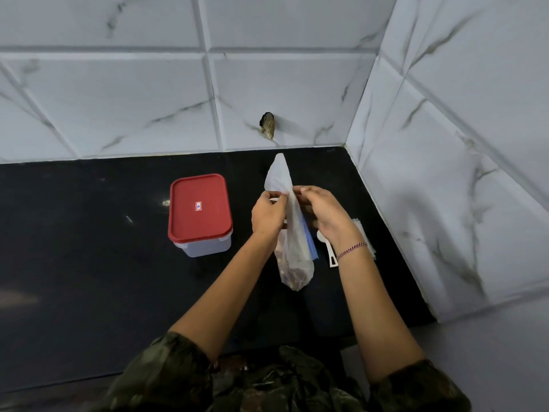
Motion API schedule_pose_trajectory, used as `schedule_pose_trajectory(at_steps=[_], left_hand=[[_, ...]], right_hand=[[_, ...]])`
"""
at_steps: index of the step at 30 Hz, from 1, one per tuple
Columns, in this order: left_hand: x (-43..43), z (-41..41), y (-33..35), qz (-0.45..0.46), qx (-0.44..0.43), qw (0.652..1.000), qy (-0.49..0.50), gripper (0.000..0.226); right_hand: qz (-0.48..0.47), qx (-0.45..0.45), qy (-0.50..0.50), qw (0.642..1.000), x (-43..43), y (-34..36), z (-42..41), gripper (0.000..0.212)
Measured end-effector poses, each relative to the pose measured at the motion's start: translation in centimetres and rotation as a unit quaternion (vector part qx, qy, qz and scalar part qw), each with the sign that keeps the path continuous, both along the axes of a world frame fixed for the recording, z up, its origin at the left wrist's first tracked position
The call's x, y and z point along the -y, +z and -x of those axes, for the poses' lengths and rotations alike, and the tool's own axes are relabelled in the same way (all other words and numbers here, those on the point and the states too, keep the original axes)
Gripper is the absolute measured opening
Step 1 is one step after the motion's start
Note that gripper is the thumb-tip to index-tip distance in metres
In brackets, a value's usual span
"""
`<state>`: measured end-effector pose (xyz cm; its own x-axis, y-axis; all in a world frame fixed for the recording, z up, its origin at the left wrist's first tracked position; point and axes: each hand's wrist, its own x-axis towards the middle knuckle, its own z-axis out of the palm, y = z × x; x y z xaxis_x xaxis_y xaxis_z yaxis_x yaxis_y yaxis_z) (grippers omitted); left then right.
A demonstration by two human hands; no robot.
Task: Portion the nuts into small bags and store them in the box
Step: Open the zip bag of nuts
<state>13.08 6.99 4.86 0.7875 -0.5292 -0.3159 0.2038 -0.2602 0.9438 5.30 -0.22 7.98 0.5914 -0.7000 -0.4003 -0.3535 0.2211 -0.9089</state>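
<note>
Forearms reached over the counter (pixel 89 248); left hand (pixel 269 215) and right hand (pixel 323 215) both pinched the nut bag (pixel 294 257) mid-length, fingers curled; long axis ran away from camera, nuts at near end; box (pixel 205 248), lidded, lay nearer the left hand; small bags (pixel 367 236) probably beneath right wrist.

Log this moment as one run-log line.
bag of nuts: held upright | left hand: pinches bag | right hand: pinches bag | box: red lid on, left of bag | white scoop: on countertop, untouched

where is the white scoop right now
In the head view the white scoop lies on the black counter, just right of the bag of nuts, partly hidden by the right hand.
</note>
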Motion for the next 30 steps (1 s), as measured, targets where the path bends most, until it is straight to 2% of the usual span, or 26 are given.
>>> schedule_pose_trajectory(at_steps=[6,10,13,16,21,30], left_hand=[[0.0,-0.3,1.8,0.021,0.043,0.999,0.004,0.026],[-0.1,-0.6,3.2,0.040,0.024,0.999,-0.009,0.018],[-0.5,-0.4,4.2,0.075,-0.013,0.997,0.008,0.021],[-0.9,-0.2,4.8,0.092,-0.008,0.996,0.010,0.021],[-1.2,-0.3,5.5,0.068,0.030,0.997,-0.018,0.022],[-2.0,0.0,6.5,0.091,0.023,0.995,-0.019,0.016]], right_hand=[[0.003,0.061,-0.018,0.998,0.2,1.2,0.0,0.022],[-0.069,0.130,-0.049,0.988,-0.1,1.6,-0.2,0.026],[-0.085,0.149,-0.065,0.983,0.0,2.1,-0.3,0.032],[-0.063,0.142,-0.056,0.986,-0.2,2.5,-0.4,0.034],[0.024,0.131,-0.066,0.989,-0.7,3.0,-0.7,0.026],[0.111,0.141,-0.063,0.982,-1.3,3.5,-0.3,0.022]])
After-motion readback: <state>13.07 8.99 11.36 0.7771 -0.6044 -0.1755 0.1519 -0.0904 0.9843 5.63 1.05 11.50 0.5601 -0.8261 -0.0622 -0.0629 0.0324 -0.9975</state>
